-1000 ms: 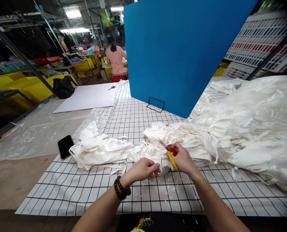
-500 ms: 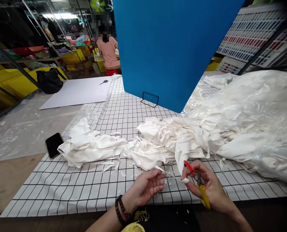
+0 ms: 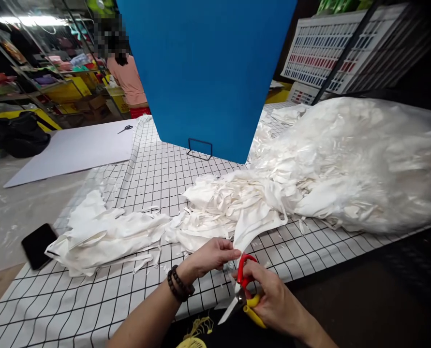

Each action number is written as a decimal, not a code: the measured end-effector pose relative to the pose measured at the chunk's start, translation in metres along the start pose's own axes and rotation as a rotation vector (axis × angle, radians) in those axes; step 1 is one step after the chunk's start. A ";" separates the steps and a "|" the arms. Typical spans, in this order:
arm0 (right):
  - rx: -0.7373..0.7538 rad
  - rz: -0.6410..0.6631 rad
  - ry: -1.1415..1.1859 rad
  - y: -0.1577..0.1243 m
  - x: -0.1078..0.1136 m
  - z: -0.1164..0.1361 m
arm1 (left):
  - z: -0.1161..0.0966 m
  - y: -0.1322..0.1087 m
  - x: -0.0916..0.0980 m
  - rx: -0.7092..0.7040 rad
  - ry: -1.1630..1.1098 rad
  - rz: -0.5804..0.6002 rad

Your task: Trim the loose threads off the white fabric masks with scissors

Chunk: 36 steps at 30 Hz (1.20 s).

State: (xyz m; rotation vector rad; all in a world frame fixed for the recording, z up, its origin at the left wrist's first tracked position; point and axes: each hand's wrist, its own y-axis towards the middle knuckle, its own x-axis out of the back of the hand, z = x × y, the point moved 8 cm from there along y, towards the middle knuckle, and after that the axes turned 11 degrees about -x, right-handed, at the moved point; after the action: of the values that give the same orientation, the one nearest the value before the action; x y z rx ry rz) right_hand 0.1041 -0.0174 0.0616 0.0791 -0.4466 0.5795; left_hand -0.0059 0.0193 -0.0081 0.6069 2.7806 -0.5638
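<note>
My left hand (image 3: 213, 256), with dark bead bracelets at its wrist, pinches the lower tip of a white cloth piece (image 3: 253, 222). That piece hangs down from a heap of white cloth (image 3: 226, 193). Close by on the right, my right hand (image 3: 268, 295) is closed on scissors (image 3: 241, 296) with red and yellow handles. Their blades point down and to the left, near the table's front edge. A second pile of white cloth (image 3: 106, 237) lies to the left. Small white scraps are scattered near the hands.
A phone (image 3: 39, 245) lies at the left. Behind the cloth stands a blue board (image 3: 208, 77) near a small wire stand. A large plastic bag of white pieces (image 3: 364, 164) fills the right. Small black scissors (image 3: 125, 129) rest on a white sheet. A person in pink is further back.
The view has shifted right. My left hand now pinches the cloth tip instead of being loosely curled near a thin strip. The scissors have turned, so their blades show pointing down-left.
</note>
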 end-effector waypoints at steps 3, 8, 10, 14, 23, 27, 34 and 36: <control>-0.164 0.004 0.126 -0.007 0.012 -0.020 | 0.000 -0.004 -0.002 -0.053 -0.070 -0.028; -0.245 -0.303 0.215 0.006 0.048 -0.054 | -0.005 -0.009 -0.005 -0.135 -0.166 -0.097; -0.212 -0.333 0.195 0.021 0.050 -0.061 | -0.007 -0.009 -0.006 -0.132 -0.149 -0.105; -0.161 -0.241 0.343 0.052 0.048 -0.066 | -0.009 -0.009 -0.006 -0.131 -0.146 -0.107; -0.146 -0.056 0.392 0.065 0.039 -0.053 | -0.029 -0.010 -0.001 -0.332 0.057 -0.206; -0.195 -0.130 0.521 0.068 0.036 -0.057 | -0.052 -0.014 0.001 -0.515 0.203 -0.290; -0.277 -0.261 0.477 0.044 0.066 -0.064 | -0.054 0.003 -0.011 -0.514 -0.015 -0.134; -0.317 -0.275 0.250 0.031 0.078 -0.058 | -0.057 0.006 -0.011 -0.563 0.005 -0.145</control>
State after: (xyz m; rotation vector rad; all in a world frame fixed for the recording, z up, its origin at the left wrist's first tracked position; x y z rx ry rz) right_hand 0.1675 0.0592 0.0412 -0.2302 -0.2731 0.2381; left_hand -0.0023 0.0443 0.0443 0.2809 2.8064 0.2034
